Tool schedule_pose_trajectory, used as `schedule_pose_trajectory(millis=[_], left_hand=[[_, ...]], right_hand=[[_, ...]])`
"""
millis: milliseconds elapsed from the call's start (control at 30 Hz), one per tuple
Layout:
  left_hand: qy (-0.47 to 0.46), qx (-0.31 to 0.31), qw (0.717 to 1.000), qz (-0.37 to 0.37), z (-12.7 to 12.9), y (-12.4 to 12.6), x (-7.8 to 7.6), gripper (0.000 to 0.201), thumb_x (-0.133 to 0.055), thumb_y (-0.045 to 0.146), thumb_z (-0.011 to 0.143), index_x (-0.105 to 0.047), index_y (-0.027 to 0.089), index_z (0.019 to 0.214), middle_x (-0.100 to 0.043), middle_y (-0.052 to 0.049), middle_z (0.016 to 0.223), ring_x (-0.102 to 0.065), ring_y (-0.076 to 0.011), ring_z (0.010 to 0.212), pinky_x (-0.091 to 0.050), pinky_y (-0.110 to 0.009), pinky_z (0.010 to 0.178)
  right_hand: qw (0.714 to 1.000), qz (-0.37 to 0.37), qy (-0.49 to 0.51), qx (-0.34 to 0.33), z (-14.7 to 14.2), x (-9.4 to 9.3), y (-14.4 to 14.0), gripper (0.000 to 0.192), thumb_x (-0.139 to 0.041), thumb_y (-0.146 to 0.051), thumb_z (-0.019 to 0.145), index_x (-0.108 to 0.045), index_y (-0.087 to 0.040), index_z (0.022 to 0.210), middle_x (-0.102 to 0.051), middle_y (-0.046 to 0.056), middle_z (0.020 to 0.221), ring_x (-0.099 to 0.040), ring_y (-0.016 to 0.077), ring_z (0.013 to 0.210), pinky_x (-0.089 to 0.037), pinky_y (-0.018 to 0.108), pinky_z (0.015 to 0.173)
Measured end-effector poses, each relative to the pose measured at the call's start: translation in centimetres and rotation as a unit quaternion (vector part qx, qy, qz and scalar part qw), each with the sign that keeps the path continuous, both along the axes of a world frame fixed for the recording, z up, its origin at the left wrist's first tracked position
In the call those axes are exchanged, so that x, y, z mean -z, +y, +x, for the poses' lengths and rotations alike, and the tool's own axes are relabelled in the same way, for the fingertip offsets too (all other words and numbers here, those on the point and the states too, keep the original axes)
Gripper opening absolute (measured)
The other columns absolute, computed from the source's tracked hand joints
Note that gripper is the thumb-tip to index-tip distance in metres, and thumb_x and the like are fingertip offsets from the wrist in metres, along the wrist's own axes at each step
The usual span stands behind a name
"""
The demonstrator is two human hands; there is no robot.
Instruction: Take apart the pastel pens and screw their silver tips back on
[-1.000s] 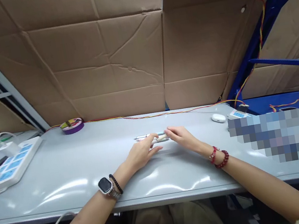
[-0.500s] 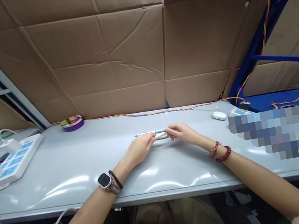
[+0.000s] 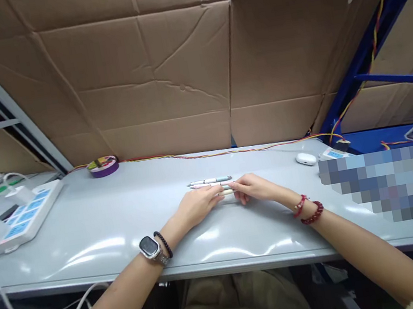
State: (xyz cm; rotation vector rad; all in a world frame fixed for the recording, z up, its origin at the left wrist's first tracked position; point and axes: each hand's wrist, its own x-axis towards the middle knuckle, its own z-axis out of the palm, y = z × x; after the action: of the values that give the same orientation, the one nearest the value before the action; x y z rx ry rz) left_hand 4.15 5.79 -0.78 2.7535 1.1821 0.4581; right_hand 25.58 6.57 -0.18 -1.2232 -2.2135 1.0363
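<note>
Several slim pens lie side by side in the middle of the grey table. The farthest, a white and light-blue pen (image 3: 211, 180), is in plain sight, with a pinkish-white pen (image 3: 200, 186) just nearer. A cream pen (image 3: 227, 192) spans the gap between my hands on the near side, beside a pale-blue pen (image 3: 227, 187). My left hand (image 3: 201, 203) has its fingers closed over the left part of the cream pen. Pinching at its right end is my right hand (image 3: 252, 187), fingers curled. The fingers hide parts of the nearer pens.
A purple tape roll (image 3: 103, 166) sits at the back left, by thin red and yellow wires (image 3: 175, 156). On the left lies a white power strip (image 3: 29, 216) with plugs. A white earbud case (image 3: 306, 159) rests at right, near a pixelated area. Cardboard (image 3: 165, 98) walls the back.
The cream pen has come down from a slanted hold over the others to lie level on their near side. My left fingers now reach farther over the pens. The view has shifted slightly.
</note>
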Motion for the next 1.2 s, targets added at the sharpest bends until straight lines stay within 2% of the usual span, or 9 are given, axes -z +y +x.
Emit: schedule_pose_trajectory(millis=[133,300,400,533,667,833,900,1033,1200], left_hand=[[0.009,-0.016,1.000,0.010,0.2,-0.1,-0.1,0.022,-0.045,0.030,0.095,-0.058,0.014,0.103,-0.060,-0.005,0.098,-0.059,-0.0178,0.087,-0.049,-0.036,0.076],[0.021,-0.031,0.999,0.003,0.2,0.0,-0.1,0.020,-0.046,0.029,0.094,-0.058,0.014,0.100,-0.061,-0.005,0.093,-0.060,-0.0162,0.082,-0.050,-0.035,0.074],[0.024,-0.028,0.999,-0.005,0.1,0.0,-0.1,0.021,-0.045,0.028,0.095,-0.058,0.013,0.100,-0.062,-0.004,0.091,-0.061,-0.0151,0.077,-0.051,-0.033,0.071],[0.022,-0.029,0.999,-0.011,0.0,0.0,-0.1,0.023,-0.042,0.029,0.096,-0.055,0.014,0.108,-0.061,-0.004,0.092,-0.061,-0.0153,0.078,-0.051,-0.034,0.071],[0.026,-0.046,0.998,-0.019,0.0,0.1,0.2,0.027,-0.040,0.032,0.097,-0.053,0.013,0.110,-0.061,-0.003,0.084,-0.060,-0.0142,0.070,-0.050,-0.033,0.068],[0.031,-0.051,0.998,-0.021,-0.1,0.3,0.1,0.026,-0.038,0.031,0.097,-0.054,0.013,0.107,-0.061,-0.002,0.082,-0.060,-0.0141,0.069,-0.050,-0.032,0.068],[0.031,-0.046,0.998,-0.020,-0.1,0.3,0.0,0.026,-0.038,0.031,0.097,-0.055,0.014,0.106,-0.061,-0.002,0.082,-0.060,-0.0142,0.070,-0.050,-0.033,0.068],[0.027,-0.042,0.999,-0.017,-0.1,0.3,0.1,0.023,-0.042,0.030,0.096,-0.056,0.014,0.102,-0.061,-0.003,0.088,-0.060,-0.0143,0.074,-0.050,-0.032,0.070],[0.021,-0.051,0.998,-0.016,-0.2,0.5,0.2,0.022,-0.045,0.031,0.095,-0.057,0.013,0.100,-0.061,-0.003,0.087,-0.059,-0.0142,0.073,-0.050,-0.032,0.069]], right_hand=[[1.000,0.013,0.000,-0.006,0.1,0.0,0.1,0.044,-0.040,-0.050,0.089,-0.058,-0.017,0.065,-0.061,0.003,0.056,-0.055,0.0154,0.054,-0.043,0.028,0.057],[0.999,0.050,0.019,0.004,0.1,-0.2,-0.1,0.028,-0.058,-0.046,0.080,-0.055,-0.018,0.080,-0.064,0.003,0.078,-0.057,0.0159,0.070,-0.043,0.027,0.063],[0.999,0.046,0.014,0.006,0.0,0.0,-0.2,0.032,-0.048,-0.049,0.086,-0.055,-0.018,0.084,-0.064,0.002,0.075,-0.055,0.0142,0.063,-0.043,0.026,0.060],[0.999,0.034,-0.007,0.004,-0.3,0.4,-0.1,0.054,-0.023,-0.050,0.095,-0.056,-0.017,0.069,-0.055,0.000,0.049,-0.049,0.0123,0.048,-0.041,0.026,0.055],[0.998,0.057,-0.010,0.002,-0.4,-0.1,-0.2,0.043,-0.035,-0.047,0.092,-0.057,-0.017,0.069,-0.059,0.000,0.058,-0.051,0.0128,0.054,-0.040,0.026,0.057],[0.996,0.094,-0.007,-0.001,0.0,-0.8,-0.4,0.029,-0.049,-0.045,0.086,-0.061,-0.019,0.089,-0.064,0.003,0.080,-0.055,0.0166,0.071,-0.041,0.028,0.065],[0.995,0.099,-0.012,0.001,0.1,-0.5,-0.3,0.032,-0.044,-0.046,0.088,-0.062,-0.019,0.089,-0.064,0.004,0.079,-0.055,0.0168,0.069,-0.041,0.029,0.066],[0.994,0.106,-0.019,0.011,0.0,0.0,-0.2,0.043,-0.036,-0.043,0.092,-0.060,-0.017,0.067,-0.061,0.002,0.065,-0.052,0.0151,0.059,-0.039,0.029,0.062],[0.993,0.115,0.003,0.015,0.2,-0.1,-0.1,0.021,-0.052,-0.038,0.085,-0.060,-0.018,0.083,-0.064,0.002,0.075,-0.056,0.0154,0.067,-0.041,0.026,0.062]])
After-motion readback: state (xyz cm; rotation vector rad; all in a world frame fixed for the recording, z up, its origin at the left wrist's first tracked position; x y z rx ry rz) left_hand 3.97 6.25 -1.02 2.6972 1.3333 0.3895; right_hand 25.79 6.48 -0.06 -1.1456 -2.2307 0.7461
